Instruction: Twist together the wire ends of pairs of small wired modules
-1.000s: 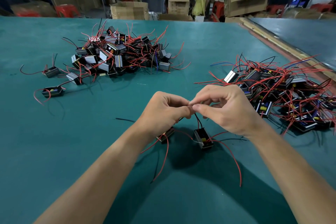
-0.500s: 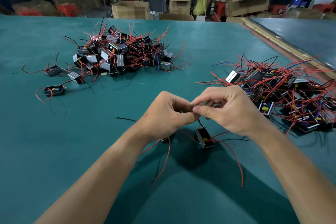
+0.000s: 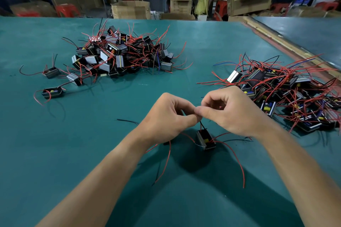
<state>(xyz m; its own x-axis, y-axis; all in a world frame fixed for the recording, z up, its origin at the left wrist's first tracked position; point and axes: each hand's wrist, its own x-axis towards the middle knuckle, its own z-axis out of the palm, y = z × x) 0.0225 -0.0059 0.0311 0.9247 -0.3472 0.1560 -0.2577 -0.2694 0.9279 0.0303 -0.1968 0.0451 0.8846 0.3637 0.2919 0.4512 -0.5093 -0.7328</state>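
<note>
My left hand (image 3: 167, 116) and my right hand (image 3: 231, 110) meet fingertip to fingertip above the green table (image 3: 92, 143). Both pinch thin wire ends between thumb and forefinger at the point where they touch. A small black module (image 3: 205, 139) with a yellow part inside hangs just below on its black and red leads, resting on or near the table. A second module is mostly hidden under my left hand; only its dark edge (image 3: 167, 143) and red wires (image 3: 167, 162) show.
A big heap of modules with red wires (image 3: 120, 55) lies at the back left, with three loose modules (image 3: 52, 92) beside it. Another heap (image 3: 287, 94) lies at the right. A loose black wire (image 3: 127, 121) lies left of my hands. Boxes and people are beyond the table.
My hands stay together at the wire ends with only small finger movements. The hanging module under them has shifted slightly.
</note>
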